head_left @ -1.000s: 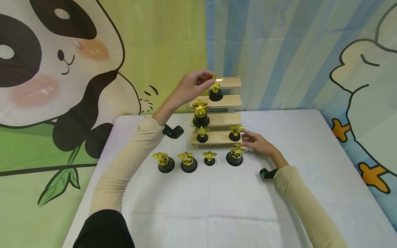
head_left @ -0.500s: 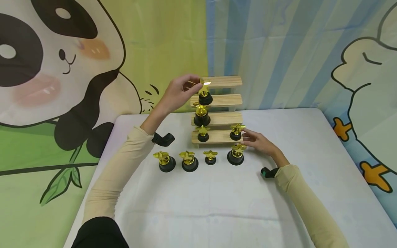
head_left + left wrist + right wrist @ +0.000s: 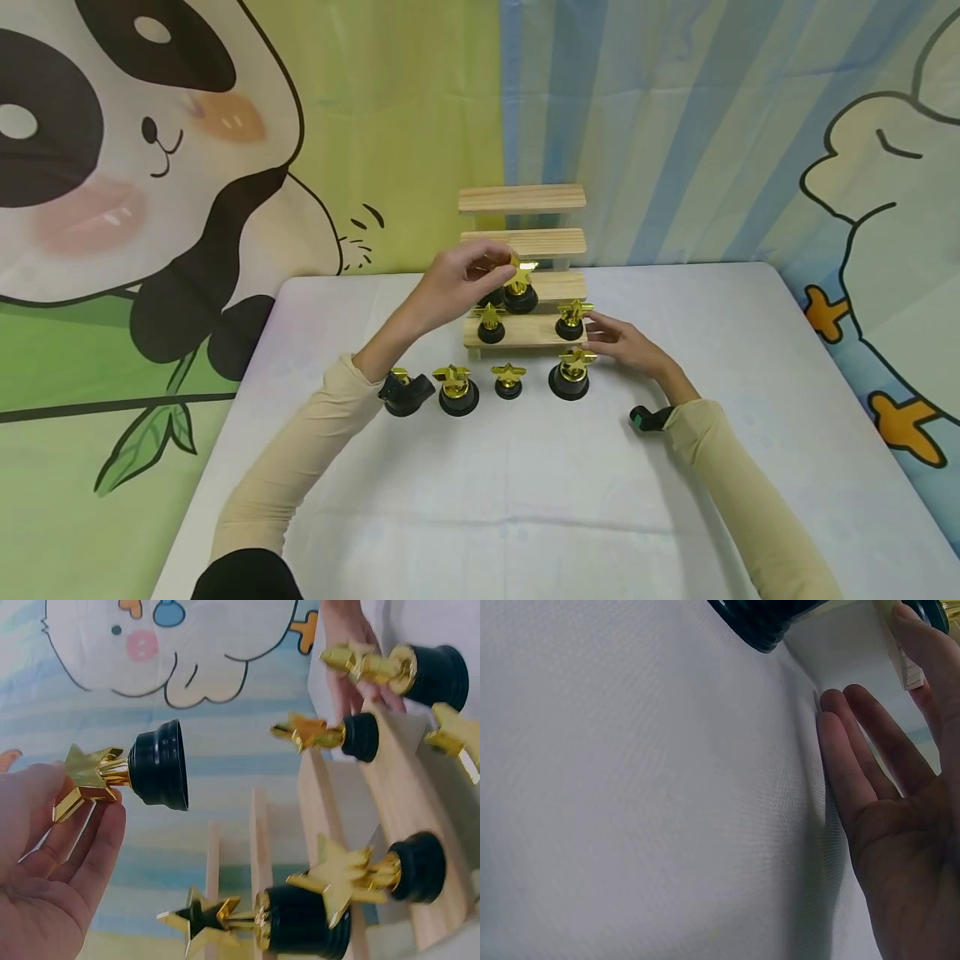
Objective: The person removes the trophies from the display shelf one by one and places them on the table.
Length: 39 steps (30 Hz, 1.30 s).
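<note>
Left hand (image 3: 453,279) pinches star trophy (image 3: 520,286) — by shelf (image 3: 558,287).

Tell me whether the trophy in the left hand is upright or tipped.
Upright: the trophy has its black base down and gold star on top, pinched by the left hand at the wooden steps.

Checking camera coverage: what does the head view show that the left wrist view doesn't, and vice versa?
Head only: the whole white table, both sleeves, the row of star trophies in front of the wooden stepped shelf, and the right hand resting open by the right-side trophies.

Left wrist only: a close look at the fingers pinching the gold star, black base pointing away.

Both: the left hand holding a small star trophy near the shelf's lower steps.
</note>
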Available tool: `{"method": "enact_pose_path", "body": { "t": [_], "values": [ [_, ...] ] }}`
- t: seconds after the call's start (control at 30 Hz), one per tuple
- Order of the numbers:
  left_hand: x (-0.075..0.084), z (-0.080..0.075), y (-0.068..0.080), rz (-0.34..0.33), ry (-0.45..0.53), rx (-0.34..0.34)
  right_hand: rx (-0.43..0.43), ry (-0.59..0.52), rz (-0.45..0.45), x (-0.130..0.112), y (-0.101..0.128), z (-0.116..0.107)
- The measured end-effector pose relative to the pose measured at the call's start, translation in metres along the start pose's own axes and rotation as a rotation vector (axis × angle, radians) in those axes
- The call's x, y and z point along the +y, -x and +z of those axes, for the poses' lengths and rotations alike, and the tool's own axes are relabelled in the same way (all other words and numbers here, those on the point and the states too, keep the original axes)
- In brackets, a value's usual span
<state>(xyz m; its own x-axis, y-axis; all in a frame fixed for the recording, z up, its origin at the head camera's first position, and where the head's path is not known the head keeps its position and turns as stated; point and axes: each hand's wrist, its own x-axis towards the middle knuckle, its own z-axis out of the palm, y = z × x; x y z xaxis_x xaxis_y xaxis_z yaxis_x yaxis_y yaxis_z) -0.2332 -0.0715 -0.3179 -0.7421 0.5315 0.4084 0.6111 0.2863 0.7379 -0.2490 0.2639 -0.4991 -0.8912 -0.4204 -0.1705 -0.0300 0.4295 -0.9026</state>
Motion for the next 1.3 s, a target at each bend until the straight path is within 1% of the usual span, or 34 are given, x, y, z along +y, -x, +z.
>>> {"method": "enact_pose_path", "body": {
  "t": [0.17, 0.27, 0.43, 0.57, 0.67, 0.87, 0.97, 1.1, 1.2, 1.3],
  "values": [
    [0.005, 0.012, 0.018, 0.017, 0.012, -0.036, 0.000, -0.011, 0.006, 0.001, 0.001, -0.001],
    [0.007, 0.021, 0.027, 0.018, 0.030, -0.057, -0.001, -0.015, -0.002, 0.000, 0.002, -0.002],
    [0.009, 0.043, 0.039, 0.032, 0.082, -0.112, -0.004, -0.027, -0.010, 0.000, 0.002, -0.002],
    [0.008, 0.063, 0.045, 0.059, 0.104, -0.138, -0.007, -0.032, -0.012, 0.001, 0.001, -0.001],
    [0.005, 0.079, 0.048, 0.073, 0.118, -0.162, -0.010, -0.033, -0.017, 0.002, 0.001, 0.000],
    [-0.001, 0.109, 0.053, 0.074, 0.139, -0.202, -0.014, -0.023, -0.019, 0.002, 0.002, -0.001],
    [-0.006, 0.123, 0.054, 0.096, 0.133, -0.212, -0.010, -0.020, -0.012, 0.001, 0.002, 0.000],
    [-0.015, 0.143, 0.056, 0.149, 0.113, -0.212, -0.005, -0.015, -0.012, -0.001, 0.002, 0.001],
    [-0.023, 0.156, 0.058, 0.172, 0.090, -0.204, -0.003, -0.016, -0.017, -0.002, 0.002, 0.001],
    [-0.030, 0.164, 0.061, 0.164, 0.073, -0.207, 0.001, -0.021, -0.017, -0.001, 0.002, 0.001]
  ]
}}
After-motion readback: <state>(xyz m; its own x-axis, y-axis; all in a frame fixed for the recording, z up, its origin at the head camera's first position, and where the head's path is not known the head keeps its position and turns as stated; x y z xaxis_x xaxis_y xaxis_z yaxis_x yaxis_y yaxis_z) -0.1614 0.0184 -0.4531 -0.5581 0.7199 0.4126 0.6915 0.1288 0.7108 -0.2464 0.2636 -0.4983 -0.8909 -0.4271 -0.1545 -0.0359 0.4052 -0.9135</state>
